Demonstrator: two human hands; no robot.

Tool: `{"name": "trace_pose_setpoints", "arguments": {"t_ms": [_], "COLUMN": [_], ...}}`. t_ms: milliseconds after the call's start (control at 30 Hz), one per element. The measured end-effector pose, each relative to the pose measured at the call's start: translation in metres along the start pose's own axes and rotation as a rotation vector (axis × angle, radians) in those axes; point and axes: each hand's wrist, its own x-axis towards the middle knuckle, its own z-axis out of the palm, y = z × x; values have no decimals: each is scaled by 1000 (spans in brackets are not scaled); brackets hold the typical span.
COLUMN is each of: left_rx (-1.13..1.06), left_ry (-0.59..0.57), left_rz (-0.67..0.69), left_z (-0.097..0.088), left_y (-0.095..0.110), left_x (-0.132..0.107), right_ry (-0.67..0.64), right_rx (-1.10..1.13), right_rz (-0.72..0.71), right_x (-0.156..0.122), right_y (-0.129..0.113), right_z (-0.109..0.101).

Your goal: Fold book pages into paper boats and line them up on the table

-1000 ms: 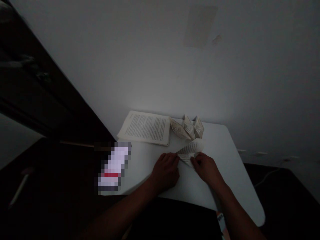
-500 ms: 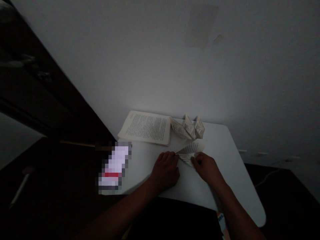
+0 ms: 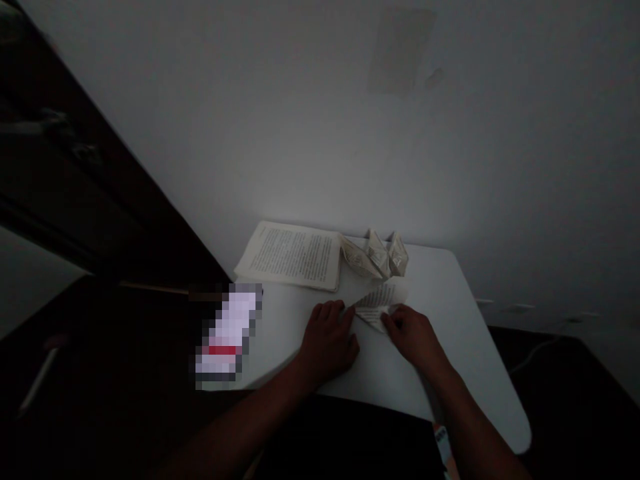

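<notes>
Left hand (image 3: 327, 340) eased left, fingers spread, one touching folded off-white printed paper (image 3: 377, 300); right hand (image 3: 413, 333) pinches it, grip closed, likely steadying it inside white round-cornered bench's (image 3: 465, 373) right edge.

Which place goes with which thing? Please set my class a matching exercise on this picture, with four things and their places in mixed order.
Things
1. Left hand
2. Right hand
3. Three folded paper shapes
4. Stack of printed pages

Places
A. In a loose row near the wall
B. Lying flat on the left part of the table, towards its far edge
C. At the right side of the partly folded sheet
D. At the left point of that sheet

Right pairs: 1-D, 2-C, 3-A, 4-B
</notes>
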Motion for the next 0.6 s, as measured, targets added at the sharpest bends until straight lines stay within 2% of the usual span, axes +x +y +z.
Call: {"name": "trace_pose_setpoints", "arguments": {"t_ms": [233, 600], "left_rx": [-8, -31], "left_ry": [5, -16], "left_rz": [-35, -2], "left_z": [-1, -2], "left_y": [-1, -1], "left_x": [0, 2], "right_ry": [18, -4], "right_rx": [16, 5], "right_rz": [18, 2], "right_x": [0, 1], "right_y": [-1, -1], "right_z": [0, -1]}}
